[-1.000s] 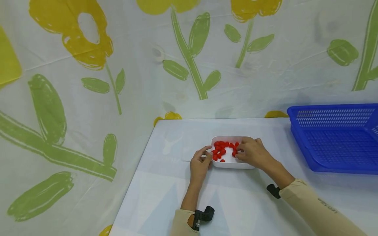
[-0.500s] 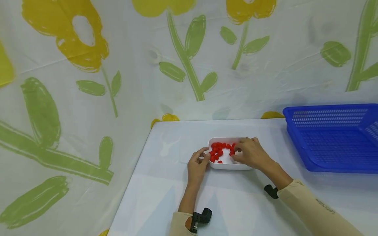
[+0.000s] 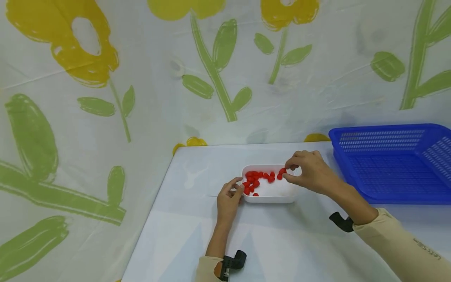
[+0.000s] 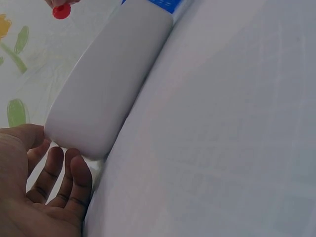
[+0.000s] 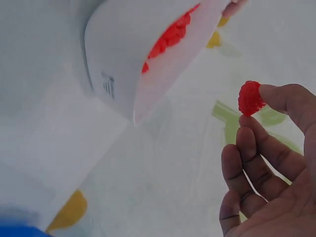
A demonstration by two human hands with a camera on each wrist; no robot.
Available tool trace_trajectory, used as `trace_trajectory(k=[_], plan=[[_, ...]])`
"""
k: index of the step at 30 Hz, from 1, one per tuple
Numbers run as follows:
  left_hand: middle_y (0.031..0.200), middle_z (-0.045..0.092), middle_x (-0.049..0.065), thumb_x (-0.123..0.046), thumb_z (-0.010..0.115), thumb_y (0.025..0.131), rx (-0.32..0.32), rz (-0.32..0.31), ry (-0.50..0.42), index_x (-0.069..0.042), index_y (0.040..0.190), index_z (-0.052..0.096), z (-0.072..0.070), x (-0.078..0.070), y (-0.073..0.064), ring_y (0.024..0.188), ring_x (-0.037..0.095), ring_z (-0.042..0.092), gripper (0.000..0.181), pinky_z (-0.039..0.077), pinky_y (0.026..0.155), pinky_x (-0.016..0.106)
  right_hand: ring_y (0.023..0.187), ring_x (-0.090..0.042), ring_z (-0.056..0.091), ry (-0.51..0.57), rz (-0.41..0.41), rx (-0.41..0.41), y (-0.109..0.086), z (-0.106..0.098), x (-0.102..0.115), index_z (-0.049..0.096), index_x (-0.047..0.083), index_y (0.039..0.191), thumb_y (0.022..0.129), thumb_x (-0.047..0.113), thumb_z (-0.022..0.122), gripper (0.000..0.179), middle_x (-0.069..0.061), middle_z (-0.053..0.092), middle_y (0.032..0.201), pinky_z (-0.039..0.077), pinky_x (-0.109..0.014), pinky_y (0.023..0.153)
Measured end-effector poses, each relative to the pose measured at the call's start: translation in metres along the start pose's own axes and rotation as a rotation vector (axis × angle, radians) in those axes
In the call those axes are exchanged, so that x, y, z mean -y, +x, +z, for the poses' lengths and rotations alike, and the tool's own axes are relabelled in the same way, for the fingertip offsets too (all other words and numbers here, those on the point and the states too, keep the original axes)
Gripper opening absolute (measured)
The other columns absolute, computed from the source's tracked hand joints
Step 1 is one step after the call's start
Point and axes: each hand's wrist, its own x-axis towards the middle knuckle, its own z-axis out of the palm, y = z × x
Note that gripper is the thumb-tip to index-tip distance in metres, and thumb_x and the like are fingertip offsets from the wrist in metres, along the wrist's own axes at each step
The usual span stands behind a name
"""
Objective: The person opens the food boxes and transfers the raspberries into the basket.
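A red raspberry (image 5: 251,98) is pinched between the thumb and fingertip of my right hand (image 3: 311,172), in the air above the right end of a white tray (image 3: 269,199). Several more red raspberries (image 3: 251,178) lie in the tray, mostly toward its left and far sides. My left hand (image 3: 227,201) holds the tray's left end, its thumb and bent fingers against the wall. From the left wrist view, the left hand (image 4: 54,182) is seen at the tray's outer end (image 4: 108,79). The tray's inside is hidden there.
A blue perforated basket (image 3: 384,168) stands to the right of the tray on the white table (image 3: 275,243). Behind and to the left hang pale sheets (image 3: 151,78) printed with yellow flowers and green leaves. Both wrists carry a small black camera (image 3: 234,262).
My right hand has risen from inside the tray and moved up and to the right, bringing a raspberry with it. My left hand stays at the tray's left end.
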Motion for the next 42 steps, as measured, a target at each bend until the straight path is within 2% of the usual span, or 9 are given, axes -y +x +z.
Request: trace_trajectory(k=[3,7,11,15,18,21,26,33,42], plan=[[0.094,0.054,0.001,-0.033,0.063,0.087,0.002,-0.003,0.001,-0.027,0.112,0.065,0.000,0.001,0.000,0.071,0.017,0.056,0.026,0.054,0.059,0.029,0.082,-0.016,0.055,-0.038,-0.032,-0.021,-0.002,-0.015,-0.005,0.070,0.016,0.086,0.073,0.024,0.077,0.017,0.003,0.061,0.082,0.032,-0.044,0.080],[0.094,0.054,0.000,-0.032,0.062,0.087,0.007,-0.014,0.017,-0.028,0.113,0.064,0.001,-0.002,-0.001,0.070,0.015,0.056,0.026,0.054,0.060,0.029,0.079,-0.015,0.055,-0.076,-0.061,-0.063,-0.004,-0.037,-0.017,0.069,0.017,0.083,0.071,0.023,0.078,0.017,0.005,0.061,0.080,0.030,-0.040,0.073],[0.094,0.054,0.002,-0.024,0.062,0.088,0.002,-0.025,0.015,-0.021,0.114,0.065,-0.002,-0.016,-0.005,0.070,0.018,0.057,0.026,0.054,0.061,0.034,0.078,-0.016,0.054,-0.093,-0.041,-0.070,-0.005,-0.056,-0.027,0.069,0.018,0.082,0.069,0.021,0.079,0.017,0.004,0.061,0.080,0.028,-0.040,0.070],[0.095,0.054,0.008,-0.018,0.061,0.089,0.016,-0.018,0.006,-0.013,0.115,0.064,-0.005,-0.029,-0.009,0.073,0.029,0.057,0.027,0.054,0.063,0.043,0.074,-0.017,0.055,-0.114,-0.035,-0.093,-0.007,-0.073,-0.039,0.069,0.016,0.081,0.068,0.019,0.080,0.017,0.003,0.059,0.078,0.033,-0.042,0.073],[0.095,0.054,0.007,-0.021,0.061,0.089,0.019,-0.026,0.014,-0.016,0.116,0.064,-0.006,-0.023,-0.008,0.073,0.029,0.057,0.027,0.054,0.063,0.040,0.071,-0.018,0.056,-0.118,-0.013,-0.110,-0.009,-0.085,-0.051,0.070,0.013,0.081,0.068,0.018,0.080,0.017,0.001,0.059,0.080,0.042,-0.035,0.067],[0.095,0.054,0.003,-0.027,0.062,0.088,0.013,-0.042,0.021,-0.024,0.114,0.064,-0.004,-0.011,-0.005,0.073,0.023,0.057,0.026,0.054,0.063,0.033,0.072,-0.019,0.056,-0.120,0.048,-0.099,-0.011,-0.095,-0.066,0.070,0.011,0.084,0.070,0.020,0.079,0.018,-0.002,0.061,0.084,0.044,-0.028,0.058],[0.095,0.054,0.001,-0.031,0.062,0.088,0.006,-0.028,0.017,-0.029,0.113,0.064,-0.001,-0.001,-0.002,0.072,0.018,0.057,0.025,0.054,0.062,0.029,0.077,-0.023,0.056,-0.158,0.142,-0.065,-0.014,-0.108,-0.094,0.070,0.009,0.087,0.073,0.026,0.077,0.023,-0.005,0.060,0.087,0.045,-0.037,0.059],[0.095,0.053,0.000,-0.033,0.062,0.088,0.007,-0.032,0.025,-0.030,0.113,0.064,-0.002,-0.001,-0.002,0.072,0.018,0.056,0.026,0.053,0.061,0.029,0.084,-0.030,0.056,-0.206,0.190,-0.007,-0.013,-0.116,-0.128,0.068,0.003,0.091,0.078,0.033,0.072,0.032,-0.012,0.061,0.091,0.038,-0.052,0.071],[0.096,0.054,-0.002,-0.031,0.062,0.088,0.014,-0.016,0.043,-0.031,0.114,0.062,-0.003,0.002,-0.004,0.070,0.021,0.056,0.026,0.053,0.061,0.029,0.078,-0.027,0.055,-0.251,0.228,0.075,-0.006,-0.114,-0.163,0.069,0.004,0.091,0.079,0.041,0.068,0.038,-0.013,0.061,0.090,0.036,-0.046,0.062]])
